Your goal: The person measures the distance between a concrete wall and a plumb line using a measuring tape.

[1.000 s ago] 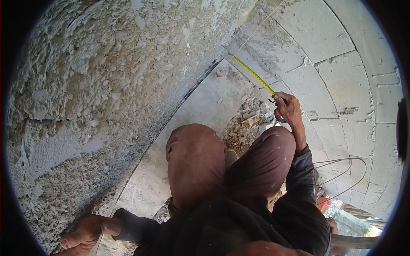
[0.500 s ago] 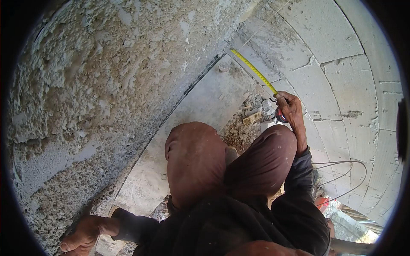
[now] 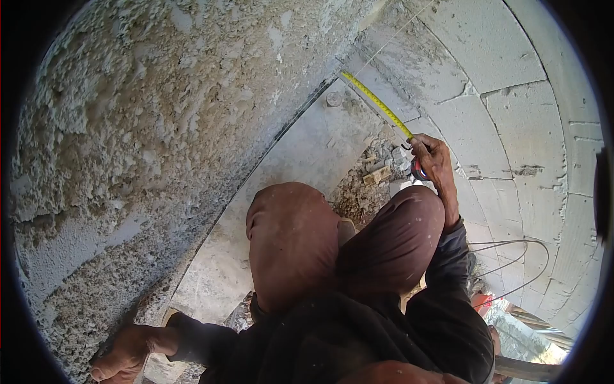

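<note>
My right hand (image 3: 433, 160) is closed around a tape measure (image 3: 377, 101). Its yellow blade runs from my fingers up and left toward the corner where the rough wall meets the block wall. The dark and red case shows partly below my fingers. At the lower left, my left hand (image 3: 128, 353) is against or very near the base of the rough wall (image 3: 141, 128), with a finger or thumb stretched out and nothing visible in it. Its lower part is cut off by the edge of view.
My bent knees (image 3: 293, 237) are over a pale slab (image 3: 307, 137). Rubble (image 3: 371, 179) lies between the slab and the block wall (image 3: 511, 121). A thin string (image 3: 396, 35) runs near the corner. A looped wire (image 3: 547, 262) sticks out on the right.
The far end of the tape blade has shifted slightly up and left, and my right hand has moved a little the same way. My left hand has stayed in place.
</note>
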`<action>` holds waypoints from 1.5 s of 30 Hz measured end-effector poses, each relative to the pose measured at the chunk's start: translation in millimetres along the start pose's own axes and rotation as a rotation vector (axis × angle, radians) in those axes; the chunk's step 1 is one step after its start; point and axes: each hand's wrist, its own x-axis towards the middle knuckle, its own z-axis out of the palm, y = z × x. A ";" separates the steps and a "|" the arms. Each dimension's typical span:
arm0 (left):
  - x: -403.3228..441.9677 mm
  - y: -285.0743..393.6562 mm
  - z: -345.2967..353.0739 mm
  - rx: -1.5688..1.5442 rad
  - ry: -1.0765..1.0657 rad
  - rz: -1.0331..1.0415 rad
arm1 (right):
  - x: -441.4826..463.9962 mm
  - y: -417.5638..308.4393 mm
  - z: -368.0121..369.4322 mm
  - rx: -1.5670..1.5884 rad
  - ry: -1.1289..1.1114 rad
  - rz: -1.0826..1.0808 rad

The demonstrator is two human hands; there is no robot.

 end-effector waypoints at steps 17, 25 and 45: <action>1.4 4.2 -1.5 0.014 -0.020 -0.019 | 0.4 2.3 0.2 0.045 -0.049 -0.008; 3.1 5.6 -0.8 -0.012 -0.006 -0.007 | -0.9 4.0 0.6 0.077 -0.074 0.010; 1.6 7.4 1.6 -0.035 -0.016 0.007 | -1.3 1.7 1.9 0.117 -0.082 0.015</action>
